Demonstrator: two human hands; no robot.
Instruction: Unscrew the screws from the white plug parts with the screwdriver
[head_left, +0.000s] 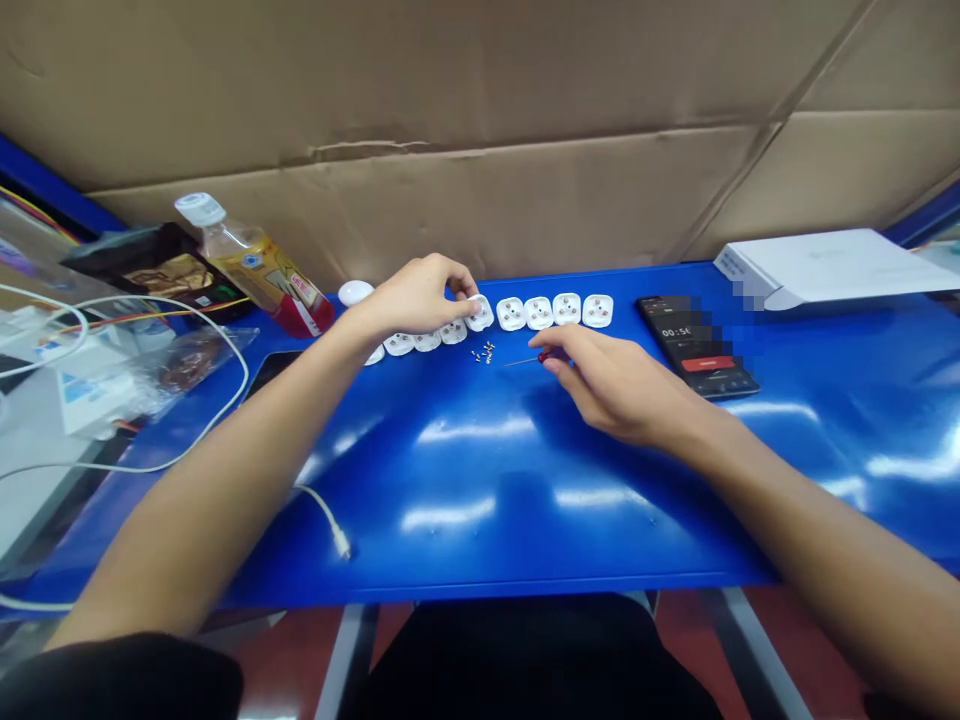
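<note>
The grip of the left hand [427, 297] is pinched, thumb and fingers, on the rim of a small white square piece [479, 314], set between similar white pieces to either side on the blue counter [465, 470]. It looks like light, stiff, smooth plastic, likely to skid if pressed unevenly and best taken by opposite edges, clear of its recessed face. Just beside it lie tiny loose screws [488, 350], easily scattered, and the right hand [619, 385] holds a thin screwdriver [543, 356] by its red handle, its rigid, slender shaft pointing towards them.
</note>
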